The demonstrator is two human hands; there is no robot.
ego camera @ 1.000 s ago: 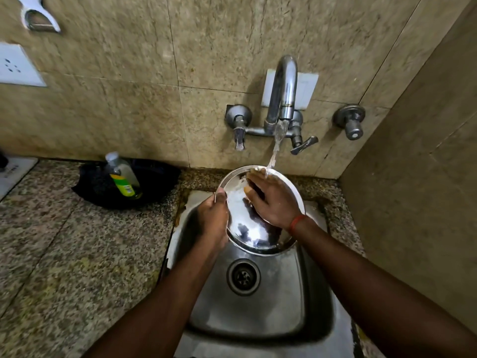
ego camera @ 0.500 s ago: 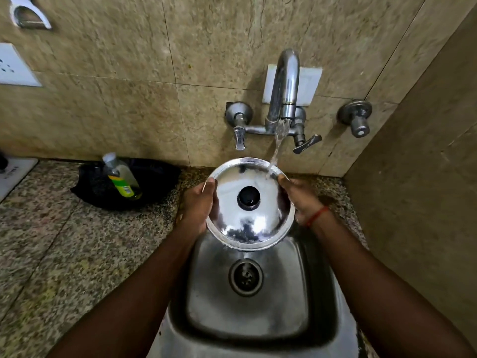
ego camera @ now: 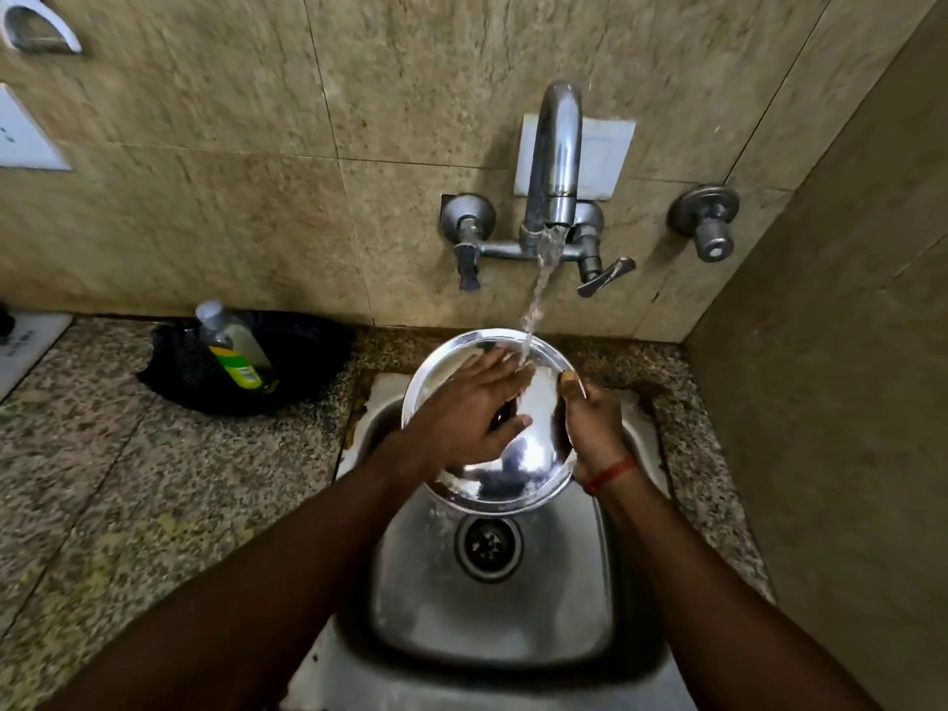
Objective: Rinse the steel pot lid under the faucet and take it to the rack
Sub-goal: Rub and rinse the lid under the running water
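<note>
Head view looks down on a granite counter and the steel sink set into it, with the basin lying below the fingers. The steel pot lid is held over the basin just above the drain, tilted with its far rim up under the faucet. The left hand lies flat on the lid's face, fingers straight and slightly spread, tips reaching toward the far rim. The right hand grips the rim beside those fingertips, thumb curled over the edge; its other fingers sit behind the lid, out of sight. The water stream lands right at the left fingertips. By my reading the rinse is under way, and the carry to the rack, which is not in view, is not yet begun. To rinse well, the flat fingers should sweep across the whole face while the right-hand pinch turns the lid, so that water reaches every part of the rim. The tilt should run toward the drain, so runoff falls into the basin rather than onto the counter. Wet steel is likely slippery, so that pinch wants to be firm.
</note>
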